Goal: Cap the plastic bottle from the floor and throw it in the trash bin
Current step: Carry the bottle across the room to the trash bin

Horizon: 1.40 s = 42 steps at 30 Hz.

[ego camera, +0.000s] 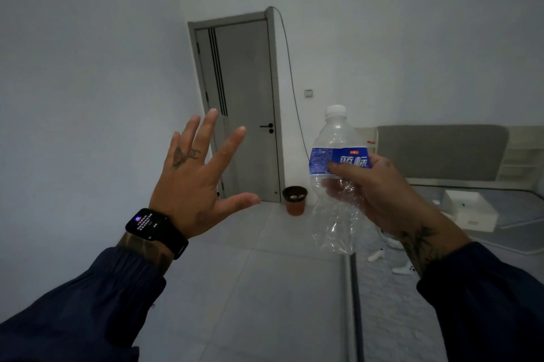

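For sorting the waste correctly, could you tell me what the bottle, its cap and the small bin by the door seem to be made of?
Bottle: thin clear plastic, glossy, crumpled. Cap: opaque white, likely plastic. Bin: brownish-orange, matte, probably plastic; too dim to confirm.

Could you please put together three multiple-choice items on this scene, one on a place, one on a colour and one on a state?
1. Where does the trash bin stand?
A. On the floor by the foot of the door
B. On the bed
C. Under the left hand

2. What colour is the label on the plastic bottle?
A. Red
B. Blue
C. Green

3. How is the bottle now?
A. Lying on the floor, open
B. Inside the bin
C. Capped, upright, held by the right hand

Answers:
1. A, the small dark bin sits on the floor beside the grey door.
2. B, a blue band wraps the clear bottle.
3. C, the white cap is on and the right hand closes its grip round the body, while the left hand is spread open and empty.
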Available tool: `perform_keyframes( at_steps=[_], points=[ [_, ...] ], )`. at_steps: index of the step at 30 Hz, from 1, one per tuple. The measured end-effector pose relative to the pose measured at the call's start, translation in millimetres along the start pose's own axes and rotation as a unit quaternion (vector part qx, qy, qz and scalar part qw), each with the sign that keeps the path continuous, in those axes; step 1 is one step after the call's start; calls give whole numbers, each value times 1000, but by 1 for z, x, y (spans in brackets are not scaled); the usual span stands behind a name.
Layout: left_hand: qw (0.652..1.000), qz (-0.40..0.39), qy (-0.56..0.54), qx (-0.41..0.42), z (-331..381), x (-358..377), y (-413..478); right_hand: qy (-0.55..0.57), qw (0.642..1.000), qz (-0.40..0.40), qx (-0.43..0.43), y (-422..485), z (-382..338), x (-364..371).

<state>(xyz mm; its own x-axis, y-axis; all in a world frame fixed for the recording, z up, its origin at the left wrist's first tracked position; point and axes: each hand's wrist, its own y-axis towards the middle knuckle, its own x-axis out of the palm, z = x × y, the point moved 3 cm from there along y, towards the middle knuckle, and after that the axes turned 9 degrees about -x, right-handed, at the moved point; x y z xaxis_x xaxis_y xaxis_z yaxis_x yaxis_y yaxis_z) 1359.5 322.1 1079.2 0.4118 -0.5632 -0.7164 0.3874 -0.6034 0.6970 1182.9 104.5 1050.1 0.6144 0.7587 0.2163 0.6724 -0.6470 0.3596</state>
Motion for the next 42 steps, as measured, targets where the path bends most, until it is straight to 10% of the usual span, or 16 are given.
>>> perform_keyframes(
  at_steps=[42],
  points=[
    [989,6,-141,45,-228,552,552,-34,993,104,-32,697,261,2]
  ],
)
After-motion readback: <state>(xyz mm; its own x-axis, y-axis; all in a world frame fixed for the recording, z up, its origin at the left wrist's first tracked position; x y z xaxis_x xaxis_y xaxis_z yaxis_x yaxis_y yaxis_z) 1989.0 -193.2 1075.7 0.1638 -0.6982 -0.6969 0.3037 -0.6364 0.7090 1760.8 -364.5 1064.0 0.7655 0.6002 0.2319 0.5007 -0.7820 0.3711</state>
